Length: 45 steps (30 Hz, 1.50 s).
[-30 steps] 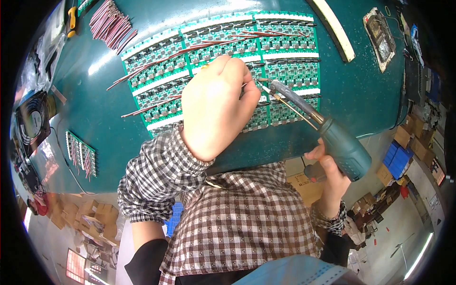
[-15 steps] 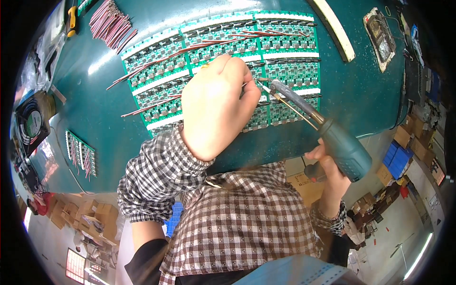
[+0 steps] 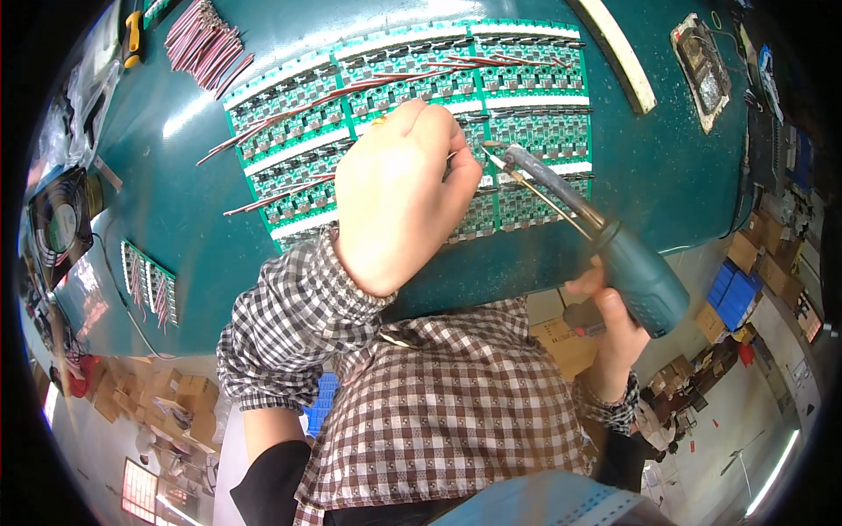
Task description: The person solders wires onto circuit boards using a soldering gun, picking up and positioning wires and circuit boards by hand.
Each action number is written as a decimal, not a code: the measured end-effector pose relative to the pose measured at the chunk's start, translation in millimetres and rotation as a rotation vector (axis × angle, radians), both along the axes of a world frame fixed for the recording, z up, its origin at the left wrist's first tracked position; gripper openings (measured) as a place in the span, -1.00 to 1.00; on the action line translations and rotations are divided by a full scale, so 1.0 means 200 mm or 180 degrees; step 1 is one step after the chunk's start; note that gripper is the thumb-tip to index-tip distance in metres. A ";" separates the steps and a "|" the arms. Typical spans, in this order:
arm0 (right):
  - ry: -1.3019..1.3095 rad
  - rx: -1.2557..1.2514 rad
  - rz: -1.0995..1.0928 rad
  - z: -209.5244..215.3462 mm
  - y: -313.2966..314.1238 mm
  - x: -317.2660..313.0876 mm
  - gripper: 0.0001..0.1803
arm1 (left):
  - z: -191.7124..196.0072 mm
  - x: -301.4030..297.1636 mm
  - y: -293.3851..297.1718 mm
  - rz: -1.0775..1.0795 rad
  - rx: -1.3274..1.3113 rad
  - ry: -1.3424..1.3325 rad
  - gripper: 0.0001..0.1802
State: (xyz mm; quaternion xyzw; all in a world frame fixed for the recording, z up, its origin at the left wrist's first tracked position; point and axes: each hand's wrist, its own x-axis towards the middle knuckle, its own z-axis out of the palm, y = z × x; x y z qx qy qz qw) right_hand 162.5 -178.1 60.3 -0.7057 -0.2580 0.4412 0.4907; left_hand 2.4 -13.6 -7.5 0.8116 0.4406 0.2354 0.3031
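The green circuit boards [image 3: 539,131] lie in a sheet of joined rows on the green table [image 3: 693,188], directly beneath the left hand [image 3: 403,197], which covers their middle. That hand is curled, its fingertips mostly hidden, so whether it pinches anything cannot be told. The right hand [image 3: 618,329] is wrapped around the handle of a soldering gun [image 3: 645,280], well apart from the boards; the gun's tip reaches over them, just beside the left fingers (contact is too small to make out). Red and black wires [image 3: 281,123] lie across the rows. Farther out are a wire bundle [image 3: 206,44], a smaller board piece [image 3: 149,285] and a fan [image 3: 61,223].
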 end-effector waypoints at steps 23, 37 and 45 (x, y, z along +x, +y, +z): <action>0.0073 0.0027 -0.0159 -0.01 0.01 -0.02 -0.77 | 0.01 0.00 0.00 -0.0046 -0.0042 0.0155 -0.86; 0.1490 0.1157 -0.0890 -0.27 0.10 0.35 -0.42 | 0.05 -0.07 -0.12 -0.0395 0.0575 0.0443 -0.65; 0.1732 0.1332 -0.0909 -0.36 0.10 0.41 -0.41 | 0.03 -0.07 -0.16 -0.0405 0.0718 0.0662 -0.58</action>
